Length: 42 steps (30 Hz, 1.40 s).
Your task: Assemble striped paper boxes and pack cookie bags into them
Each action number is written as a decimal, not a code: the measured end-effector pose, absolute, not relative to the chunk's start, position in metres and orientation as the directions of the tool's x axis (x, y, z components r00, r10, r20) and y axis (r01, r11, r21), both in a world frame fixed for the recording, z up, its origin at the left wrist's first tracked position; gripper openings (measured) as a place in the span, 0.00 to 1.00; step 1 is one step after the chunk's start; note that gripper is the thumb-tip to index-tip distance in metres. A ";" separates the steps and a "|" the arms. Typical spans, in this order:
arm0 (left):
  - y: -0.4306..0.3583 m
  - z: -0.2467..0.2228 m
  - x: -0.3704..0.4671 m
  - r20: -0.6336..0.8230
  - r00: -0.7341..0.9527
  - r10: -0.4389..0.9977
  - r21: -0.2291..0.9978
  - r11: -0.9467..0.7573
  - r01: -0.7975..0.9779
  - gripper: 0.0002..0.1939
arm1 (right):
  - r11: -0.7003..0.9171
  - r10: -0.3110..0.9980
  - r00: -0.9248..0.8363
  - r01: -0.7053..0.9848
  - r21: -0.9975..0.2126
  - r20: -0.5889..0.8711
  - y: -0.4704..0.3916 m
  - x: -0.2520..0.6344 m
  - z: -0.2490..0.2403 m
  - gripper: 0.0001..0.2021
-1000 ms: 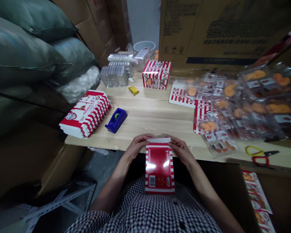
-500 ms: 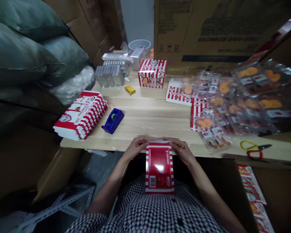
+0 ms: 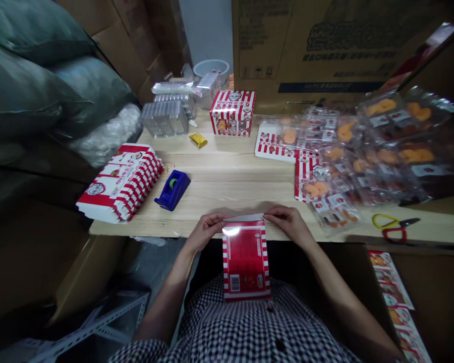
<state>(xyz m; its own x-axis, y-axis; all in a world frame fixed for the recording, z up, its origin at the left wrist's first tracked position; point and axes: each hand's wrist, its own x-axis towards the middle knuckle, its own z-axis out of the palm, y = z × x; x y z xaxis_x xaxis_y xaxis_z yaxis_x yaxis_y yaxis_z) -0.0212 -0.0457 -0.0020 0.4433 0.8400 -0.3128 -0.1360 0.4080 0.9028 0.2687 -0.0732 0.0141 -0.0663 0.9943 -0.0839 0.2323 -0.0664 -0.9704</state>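
A red box with red-and-white striped edges lies at the table's front edge, against the checked shirt, its barcode near the lower left. My left hand pinches the top left corner of the box. At the top right corner, the fingers of my right hand are closed on its pale flap, which stretches between both hands.
Folded striped boxes are stacked at the left, beside a blue tape dispenser. Behind stand an assembled box, clear plastic trays and a yellow packet. Bagged items and scissors lie right.
My right hand has moved slightly right and up, and the pale flap at the box's top shows more. The whole view has shifted a little.
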 end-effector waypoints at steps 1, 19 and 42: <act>-0.045 0.000 -0.021 -0.307 0.452 0.838 0.904 0.405 -0.136 0.17 | -0.030 0.989 -0.132 0.275 -0.961 -0.068 -0.066 0.271 0.017 0.13; -0.043 -0.005 -0.021 -0.327 0.425 0.844 0.874 0.441 -0.205 0.16 | 0.049 0.998 -0.003 0.678 -0.733 0.064 -0.075 0.311 0.023 0.21; -0.049 -0.011 -0.008 -0.247 0.463 0.851 0.961 0.275 0.008 0.17 | -0.207 0.971 -0.125 -0.003 -0.978 -0.205 -0.093 0.249 -0.006 0.15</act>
